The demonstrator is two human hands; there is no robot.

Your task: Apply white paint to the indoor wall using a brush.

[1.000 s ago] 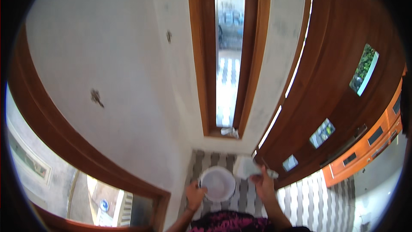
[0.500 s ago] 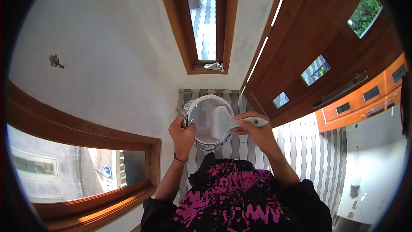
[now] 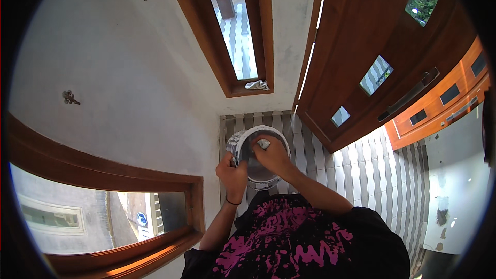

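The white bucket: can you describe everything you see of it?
The round bucket looks like plastic, white with smears and dark marks on its outer wall. Its opening faces up toward the camera; the inside looks grey and shaded, its fill level unclear. Whether it rests on the patterned floor cannot be told. The left hand grips its left side; the right hand, around a pale handle, covers part of the opening.
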